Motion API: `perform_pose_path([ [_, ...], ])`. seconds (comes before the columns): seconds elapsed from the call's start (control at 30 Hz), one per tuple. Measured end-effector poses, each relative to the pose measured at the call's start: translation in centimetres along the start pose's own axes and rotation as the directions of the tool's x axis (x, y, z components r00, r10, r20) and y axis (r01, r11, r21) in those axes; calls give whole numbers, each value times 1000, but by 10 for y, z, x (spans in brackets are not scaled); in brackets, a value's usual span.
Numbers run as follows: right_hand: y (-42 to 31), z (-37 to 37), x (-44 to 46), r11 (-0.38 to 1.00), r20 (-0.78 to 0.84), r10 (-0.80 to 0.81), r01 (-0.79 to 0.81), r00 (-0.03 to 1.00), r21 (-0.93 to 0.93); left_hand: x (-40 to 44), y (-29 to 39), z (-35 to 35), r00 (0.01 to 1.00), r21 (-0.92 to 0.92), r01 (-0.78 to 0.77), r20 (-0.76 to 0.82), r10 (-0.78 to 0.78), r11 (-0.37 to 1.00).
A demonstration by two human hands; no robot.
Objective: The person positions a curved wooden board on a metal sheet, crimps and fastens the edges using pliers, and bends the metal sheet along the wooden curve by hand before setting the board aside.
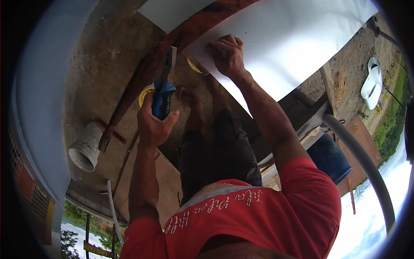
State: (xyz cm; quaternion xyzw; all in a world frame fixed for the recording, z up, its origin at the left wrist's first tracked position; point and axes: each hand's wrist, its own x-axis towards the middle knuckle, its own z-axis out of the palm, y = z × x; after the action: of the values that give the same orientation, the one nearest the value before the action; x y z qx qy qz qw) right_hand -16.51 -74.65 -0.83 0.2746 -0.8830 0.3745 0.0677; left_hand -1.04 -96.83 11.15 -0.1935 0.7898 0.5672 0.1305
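My left hand [156, 126] is wrapped around a blue-handled tool [163, 100] with long metal jaws, like snips or pliers. Its jaws point up, away from me. Beside the handle, at my fingers, shows a round yellow-rimmed thing [145, 94], partly hidden. My right hand [227, 56] is over a large shiny metal sheet [284, 47], near its left edge. The fingers there are curled together, and whatever they might hold is too small to make out. A yellow curved strip [193, 65] shows by the sheet's edge.
A reddish-brown beam [146, 71] runs diagonally under the sheet. On the ground at left lies a grey bucket [86, 149] on its side. To the right are a blue drum [330, 157], a curved grey pipe [366, 159] and a white object [372, 84].
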Motion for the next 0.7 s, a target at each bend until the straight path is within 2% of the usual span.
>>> perform_pose_path([
  [0.07, 0, 4, 0, 1000, -49, 0, 0, 999, -7, -1, -2, 4, 1000, 36, 27, 14, -28, 999],
  [0.17, -3, 3, 2, 1000, -11, -19, 19, 1000, -25, 1, -2, 8, 999, 106, 37, -10, -37, 994],
  [0.27, 0, 5, -1, 999, 28, 5, -6, 1000, 34, 10, 6, 12, 999, 200, 32, -24, -27, 979],
  [0.37, 1, 9, -1, 989, 23, -124, 122, 992, 79, 31, 5, 26, 996, 333, -36, -62, 60, 942],
  [0.47, 5, 9, -3, 990, 65, -130, 127, 989, 57, 54, 13, 38, 989, 504, -99, -42, 139, 858],
  [0.57, 3, 5, -2, 990, 63, -127, 122, 990, 74, 56, 14, 46, 940, 450, -236, -120, 321, 861],
  [0.67, 9, 7, -4, 991, 104, -111, 103, 988, 80, 57, -12, 64, 938, 437, -226, -142, 315, 871],
  [0.7, 8, 6, -3, 990, 97, -125, 117, 987, 80, 60, -19, 69, 952, 504, -195, -110, 287, 841],
])
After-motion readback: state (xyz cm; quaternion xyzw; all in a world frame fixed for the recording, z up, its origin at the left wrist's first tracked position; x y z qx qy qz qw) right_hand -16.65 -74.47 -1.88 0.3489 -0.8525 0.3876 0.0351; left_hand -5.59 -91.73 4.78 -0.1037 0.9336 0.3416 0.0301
